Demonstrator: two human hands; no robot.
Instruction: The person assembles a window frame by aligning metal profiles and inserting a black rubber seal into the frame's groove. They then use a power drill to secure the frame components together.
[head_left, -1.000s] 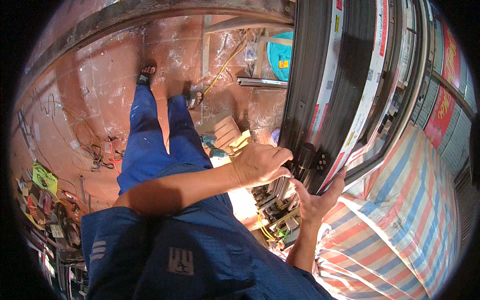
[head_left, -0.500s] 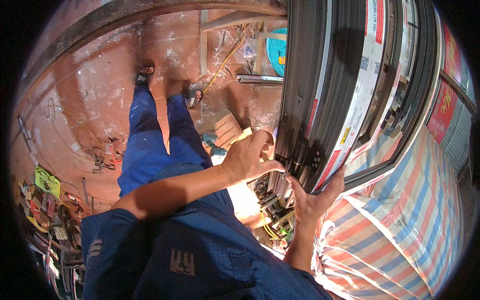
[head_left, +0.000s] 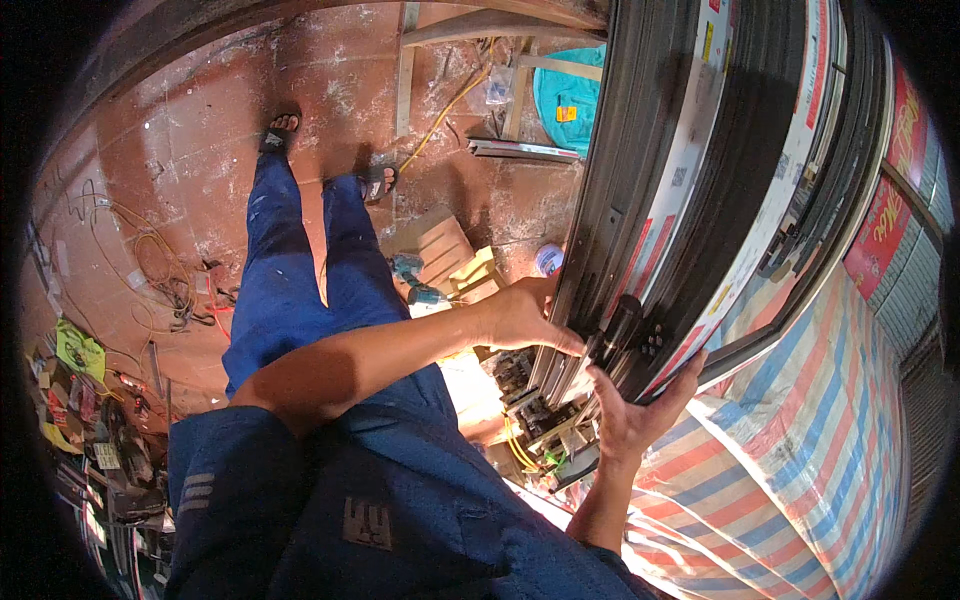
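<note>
Blue work clothes fill the near edge, and both bare forearms rise from them to the lower end of a dark aluminium frame (head_left: 640,200) that runs long and steep toward the far top edge. Right hand (head_left: 640,415) lies open, palm cupped under the frame's bottom corner. Left hand (head_left: 525,315) curls its fingers against the frame's left edge, just beside a black handle fitting (head_left: 620,325). Farther off lie a wooden stool (head_left: 440,250) and yellow cable (head_left: 450,105) on the red floor (head_left: 200,150).

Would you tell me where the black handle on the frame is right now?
In the head view the black handle sits right of centre on the dark metal frame, between the left hand and the right hand.
</note>
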